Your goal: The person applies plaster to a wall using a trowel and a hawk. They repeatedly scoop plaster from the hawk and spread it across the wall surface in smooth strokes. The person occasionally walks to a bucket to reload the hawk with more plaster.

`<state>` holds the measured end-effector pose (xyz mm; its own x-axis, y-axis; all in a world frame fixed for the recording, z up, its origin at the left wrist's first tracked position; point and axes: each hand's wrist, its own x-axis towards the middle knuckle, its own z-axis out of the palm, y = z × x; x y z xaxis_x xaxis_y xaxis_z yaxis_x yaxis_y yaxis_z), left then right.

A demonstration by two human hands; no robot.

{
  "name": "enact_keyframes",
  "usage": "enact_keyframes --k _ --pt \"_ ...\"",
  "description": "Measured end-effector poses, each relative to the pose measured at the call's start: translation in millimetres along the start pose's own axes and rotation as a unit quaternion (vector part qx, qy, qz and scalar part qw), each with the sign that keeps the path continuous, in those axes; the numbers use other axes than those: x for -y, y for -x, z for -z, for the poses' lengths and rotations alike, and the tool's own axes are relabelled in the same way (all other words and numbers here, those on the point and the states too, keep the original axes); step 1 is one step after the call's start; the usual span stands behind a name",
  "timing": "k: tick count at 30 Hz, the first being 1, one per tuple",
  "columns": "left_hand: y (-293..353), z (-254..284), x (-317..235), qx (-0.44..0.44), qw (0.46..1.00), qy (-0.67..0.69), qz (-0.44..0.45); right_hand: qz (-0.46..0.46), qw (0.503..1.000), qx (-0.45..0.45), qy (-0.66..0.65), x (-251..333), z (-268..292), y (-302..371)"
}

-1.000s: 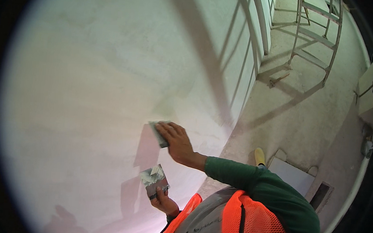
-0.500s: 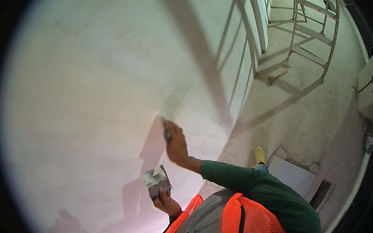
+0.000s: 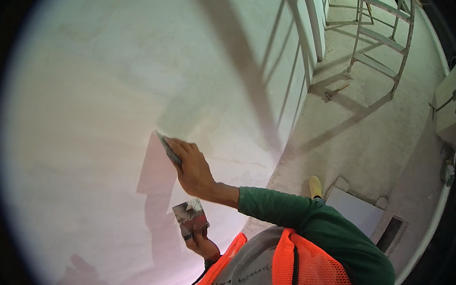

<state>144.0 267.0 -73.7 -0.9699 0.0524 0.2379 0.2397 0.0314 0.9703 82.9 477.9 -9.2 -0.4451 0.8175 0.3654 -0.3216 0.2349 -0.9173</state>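
Observation:
My right hand [image 3: 194, 169] is closed around a wide putty knife [image 3: 169, 148], its blade edge against the pale plastered wall [image 3: 100, 98]. A greyish damp-looking smear [image 3: 185, 108] lies on the wall just above that blade. Lower down, my left hand [image 3: 203, 245] grips a second putty knife [image 3: 190, 217], held with its broad face up. White paste clings to the far part of this blade. The handles of both tools are mostly hidden by my fingers.
A metal stepladder [image 3: 380, 39] stands on the concrete floor [image 3: 338, 139] at the upper right, with a hammer-like tool [image 3: 336, 92] lying near its foot. A pale panel [image 3: 356, 215] lies by my yellow boot [image 3: 315, 186]. A box [image 3: 451, 104] is at the far right.
My right hand has swept left along the wall with its putty knife. The round dab of paste there has become a spread smear. My left hand has barely moved.

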Motion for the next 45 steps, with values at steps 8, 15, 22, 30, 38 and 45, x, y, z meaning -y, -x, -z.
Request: enact_keyframes --k 8,15,22,30,38,45 --pt "2 -1 0 -0.021 0.999 -0.022 -0.018 -0.216 0.964 -0.148 -0.047 -144 51 18" --pt "-4 8 8 -0.038 0.999 -0.032 -0.014 -0.103 0.964 -0.193 0.153 -94 -25 4" --pt "-5 19 14 -0.028 0.999 -0.036 -0.005 -0.235 0.963 -0.097 -0.086 -98 2 46" --pt "-6 14 9 -0.003 0.999 -0.036 0.003 -0.408 0.877 -0.114 -0.228 -74 3 -33" --pt "-1 11 4 0.012 0.999 0.045 -0.001 -0.031 0.985 0.016 -0.172 28 -5 28" --pt "4 6 5 -0.054 0.998 0.0 0.022 -0.412 0.895 -0.076 -0.153 -87 44 54"
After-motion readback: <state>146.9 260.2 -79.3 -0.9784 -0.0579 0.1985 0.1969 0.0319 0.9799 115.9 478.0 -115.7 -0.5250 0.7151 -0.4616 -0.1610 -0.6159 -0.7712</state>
